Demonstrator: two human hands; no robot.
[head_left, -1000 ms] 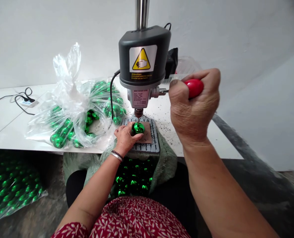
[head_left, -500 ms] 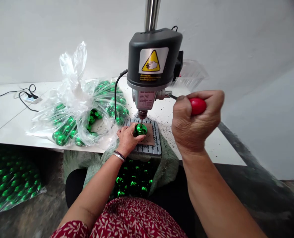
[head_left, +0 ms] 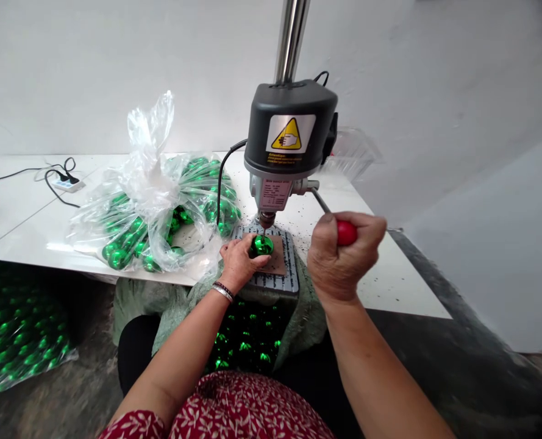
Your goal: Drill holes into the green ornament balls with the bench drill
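Note:
A shiny green ball (head_left: pixel 263 245), like a Christmas bauble, rests on a brown board (head_left: pixel 277 262) on the drill press base (head_left: pixel 291 277). My left hand (head_left: pixel 239 261) grips it from the left, thumb at the front and fingers behind. The drill bit (head_left: pixel 264 231) comes down from the chuck (head_left: pixel 267 218) onto the ball's top; whether it has gone in I cannot tell. My right hand (head_left: pixel 344 256) is wrapped around the red knob (head_left: pixel 346 233) of the feed lever (head_left: pixel 320 200), right of the dark drill press head (head_left: pixel 293 131).
Clear plastic bags (head_left: pixel 149 183) of green balls lie on the white table (head_left: pixel 14 235) at left. More balls fill a sack (head_left: pixel 247 335) below the base and a bag (head_left: pixel 19 329) at lower left. A power strip (head_left: pixel 69 184) and a plastic container (head_left: pixel 353 149) stand farther back. Dark shavings are scattered around.
My right hand has pulled the lever's red knob down and slightly left, and the bit sits lower at the ball. My left hand keeps its grip. The camera view has shifted a little.

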